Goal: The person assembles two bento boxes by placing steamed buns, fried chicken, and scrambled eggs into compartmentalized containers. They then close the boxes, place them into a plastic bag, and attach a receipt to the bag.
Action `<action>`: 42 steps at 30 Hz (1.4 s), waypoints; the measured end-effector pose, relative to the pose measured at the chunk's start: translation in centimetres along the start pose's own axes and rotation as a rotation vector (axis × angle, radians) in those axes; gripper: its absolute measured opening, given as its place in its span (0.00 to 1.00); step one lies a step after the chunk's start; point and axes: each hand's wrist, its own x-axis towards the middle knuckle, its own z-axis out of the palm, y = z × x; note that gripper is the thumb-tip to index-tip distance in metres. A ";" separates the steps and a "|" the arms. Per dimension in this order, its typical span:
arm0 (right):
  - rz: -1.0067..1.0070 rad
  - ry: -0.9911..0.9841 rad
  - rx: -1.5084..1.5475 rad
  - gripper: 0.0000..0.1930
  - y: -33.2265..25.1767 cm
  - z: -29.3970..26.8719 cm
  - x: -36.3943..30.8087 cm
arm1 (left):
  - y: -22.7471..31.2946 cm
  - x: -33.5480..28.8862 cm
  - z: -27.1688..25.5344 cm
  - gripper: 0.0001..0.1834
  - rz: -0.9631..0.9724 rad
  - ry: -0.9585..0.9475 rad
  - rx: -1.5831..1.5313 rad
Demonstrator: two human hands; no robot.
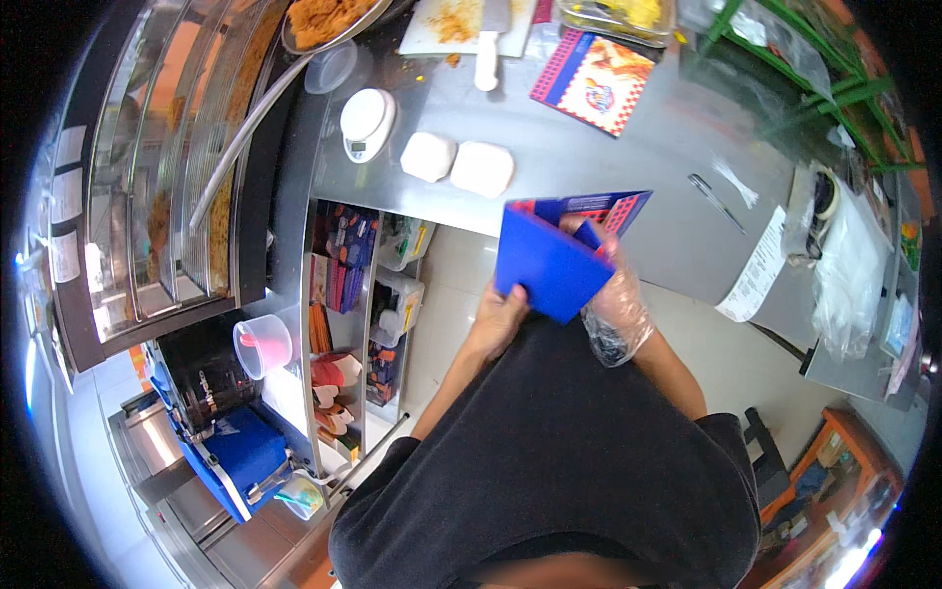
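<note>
A blue cardboard food box is between my hands at the table's near edge, tilted, with a red-checked flap standing out on its far side. My left hand is bare and grips the near left edge, thumb on the blue face. A clear plastic glove covers my right hand, whose fingers reach around the right side and into the folded flaps. Some of those fingertips are hidden by the cardboard. Beyond the box, a printed box with a checked border lies on the metal table.
Two white wrapped packets and a white kitchen scale stand left on the metal table. A knife rests on the cutting board. Right are tweezers, a paper slip and plastic bags. Shelves are below.
</note>
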 end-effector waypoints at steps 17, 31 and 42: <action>-0.703 -0.480 -1.329 0.14 9.7 16.5 6.9 | 8.4 3.2 -21.2 0.57 0.079 -0.242 0.464; -0.395 -0.378 -1.193 0.26 9.7 13.1 7.2 | 8.5 6.5 -19.4 0.30 -0.018 0.142 0.396; -0.505 0.044 -1.543 0.17 9.6 6.7 16.2 | 12.9 3.5 -25.9 0.28 -0.044 0.734 0.418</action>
